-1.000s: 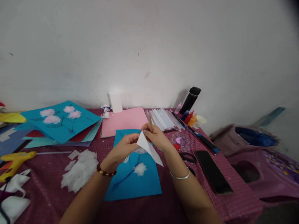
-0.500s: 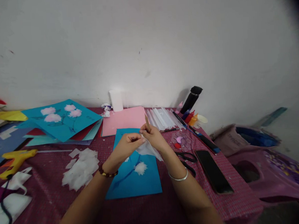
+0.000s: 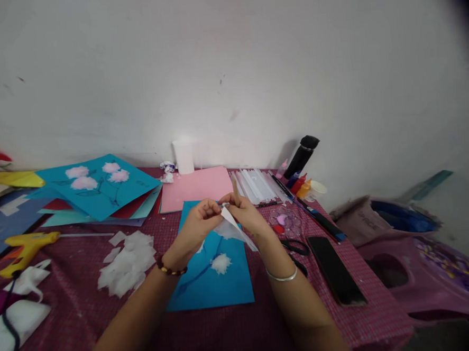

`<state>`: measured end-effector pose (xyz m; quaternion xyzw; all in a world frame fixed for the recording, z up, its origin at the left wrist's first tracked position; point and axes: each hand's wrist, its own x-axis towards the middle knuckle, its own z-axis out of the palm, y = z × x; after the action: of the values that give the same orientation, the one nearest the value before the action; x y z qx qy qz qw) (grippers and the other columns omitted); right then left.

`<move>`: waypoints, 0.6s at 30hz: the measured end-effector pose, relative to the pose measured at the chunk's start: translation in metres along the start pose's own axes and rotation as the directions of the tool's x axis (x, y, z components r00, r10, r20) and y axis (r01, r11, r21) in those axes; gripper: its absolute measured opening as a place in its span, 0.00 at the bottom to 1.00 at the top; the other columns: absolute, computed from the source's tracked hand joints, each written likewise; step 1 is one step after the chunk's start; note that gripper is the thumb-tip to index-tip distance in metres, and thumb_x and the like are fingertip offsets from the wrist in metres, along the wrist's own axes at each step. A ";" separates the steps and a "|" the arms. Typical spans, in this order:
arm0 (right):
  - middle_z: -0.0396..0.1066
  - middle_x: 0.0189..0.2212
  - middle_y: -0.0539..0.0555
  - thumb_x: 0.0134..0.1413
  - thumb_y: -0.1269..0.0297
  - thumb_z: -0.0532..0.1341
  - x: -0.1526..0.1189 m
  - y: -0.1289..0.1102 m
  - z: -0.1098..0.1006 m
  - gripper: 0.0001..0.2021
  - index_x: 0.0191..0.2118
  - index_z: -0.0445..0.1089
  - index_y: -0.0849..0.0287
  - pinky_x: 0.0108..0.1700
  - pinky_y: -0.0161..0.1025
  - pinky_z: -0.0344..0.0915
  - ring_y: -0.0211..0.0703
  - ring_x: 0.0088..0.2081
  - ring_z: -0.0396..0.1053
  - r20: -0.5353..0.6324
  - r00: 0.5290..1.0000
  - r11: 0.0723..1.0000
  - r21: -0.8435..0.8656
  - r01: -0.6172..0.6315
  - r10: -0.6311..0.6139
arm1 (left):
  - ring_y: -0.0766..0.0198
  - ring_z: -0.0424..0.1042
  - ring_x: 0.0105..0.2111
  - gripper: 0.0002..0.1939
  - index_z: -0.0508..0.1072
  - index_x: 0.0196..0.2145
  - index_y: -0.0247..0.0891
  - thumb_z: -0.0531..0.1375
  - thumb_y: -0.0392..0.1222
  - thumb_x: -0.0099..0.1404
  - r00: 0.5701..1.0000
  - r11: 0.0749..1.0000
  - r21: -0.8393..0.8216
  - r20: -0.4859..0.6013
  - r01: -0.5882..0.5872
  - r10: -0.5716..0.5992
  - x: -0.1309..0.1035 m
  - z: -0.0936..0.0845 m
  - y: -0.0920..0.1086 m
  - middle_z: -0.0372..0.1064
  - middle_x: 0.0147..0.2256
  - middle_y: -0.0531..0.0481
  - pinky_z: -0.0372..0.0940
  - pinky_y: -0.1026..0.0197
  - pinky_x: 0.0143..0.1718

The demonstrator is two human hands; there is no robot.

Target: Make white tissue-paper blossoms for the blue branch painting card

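Observation:
Above a blue sheet (image 3: 236, 292), my left hand (image 3: 195, 225) and my right hand (image 3: 245, 213) meet, both closed. Between them is a piece of thin white tissue paper (image 3: 228, 228), pinched at its upper edge by the fingertips and hanging down under my right hand. A thin tan stick (image 3: 235, 185) pokes up from my right hand; its lower end is hidden. On the sheet below lie a dark painted branch (image 3: 197, 277) and a white ruffled paper flower (image 3: 221, 263). Another white bit peeks out beside my left wrist.
To the left are a pile of tissue pieces (image 3: 128, 264), a yellow glue gun (image 3: 28, 249) and blue cards with pink flowers (image 3: 96, 197). Rightward lie scissors (image 3: 296, 247), a phone (image 3: 335, 270), a paint palette (image 3: 291, 222), glue sticks (image 3: 254, 184) and a black bottle (image 3: 302, 155).
The tissue paper has turned and now shows a folded, pointed white edge between my hands. My fingers have shifted slightly; both hands stay over the blue sheet.

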<state>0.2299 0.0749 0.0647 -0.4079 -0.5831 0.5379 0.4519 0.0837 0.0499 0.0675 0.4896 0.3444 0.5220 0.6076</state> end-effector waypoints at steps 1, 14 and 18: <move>0.63 0.21 0.45 0.46 0.63 0.59 0.000 0.000 0.000 0.07 0.32 0.68 0.59 0.23 0.31 0.52 0.32 0.21 0.55 0.005 1.000 1.000 0.015 0.009 -0.009 | 0.73 0.63 0.22 0.13 0.65 0.29 0.37 0.67 0.36 0.49 0.999 0.998 -0.054 -0.017 0.026 -0.027 0.000 0.001 0.001 0.64 0.24 0.59 0.58 0.69 0.25; 0.60 0.20 0.43 0.46 0.57 0.64 0.000 0.004 -0.003 0.11 0.31 0.65 0.58 0.22 0.30 0.47 0.30 0.20 0.52 0.060 0.997 0.986 0.164 0.042 -0.052 | 0.71 0.69 0.27 0.20 0.70 0.36 0.39 0.63 0.27 0.43 0.981 0.865 -0.474 -0.010 0.164 -0.191 -0.004 0.011 -0.001 0.72 0.32 0.56 0.64 0.68 0.30; 0.60 0.19 0.43 0.45 0.56 0.65 0.000 0.003 -0.004 0.12 0.31 0.65 0.58 0.21 0.30 0.47 0.31 0.19 0.52 0.046 0.998 0.986 0.163 0.033 -0.041 | 0.70 0.69 0.28 0.16 0.71 0.36 0.39 0.63 0.32 0.46 0.973 0.827 -0.532 -0.027 0.180 -0.230 -0.007 0.011 0.003 0.71 0.31 0.55 0.64 0.68 0.29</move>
<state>0.2333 0.0762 0.0618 -0.3455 -0.5559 0.5851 0.4788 0.0911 0.0408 0.0732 0.2407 0.2659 0.5495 0.7546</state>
